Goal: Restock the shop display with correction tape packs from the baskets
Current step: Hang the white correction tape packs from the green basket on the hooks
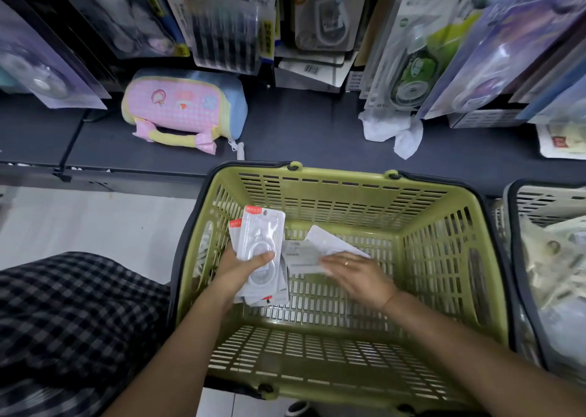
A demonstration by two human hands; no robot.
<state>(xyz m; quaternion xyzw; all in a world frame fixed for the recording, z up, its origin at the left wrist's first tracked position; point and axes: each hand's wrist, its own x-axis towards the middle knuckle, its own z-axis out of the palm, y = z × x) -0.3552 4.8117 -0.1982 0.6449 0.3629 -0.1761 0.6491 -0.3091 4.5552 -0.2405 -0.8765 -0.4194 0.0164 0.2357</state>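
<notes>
The left hand (245,266) grips a stack of packs (261,242) inside the green basket (444,248); the thumb lies across the front of the top pack and the fingers are hidden behind the stack. The top pack shows a clear blister and a red label at its upper edge. A second red label shows just left of it. The lower packs are partly covered by the hand, so their count cannot be told.

To the right of this grip, the right hand (356,277) lies on loose packs (312,253) at the basket floor. Its fingers are extended and touch the packs; whether they pinch one cannot be told, as motion blur smears the fingertips. A ring shows on one finger.

A second basket (545,201) stands to the right of the green one, cut off by the frame edge; its pale contents are hard to make out.

Beyond both hands, the dark shelf (301,131) carries a pink pouch (184,109) and crumpled white plastic (393,131). Hanging blister packs (412,55) fill the display above, cut off at the top.
</notes>
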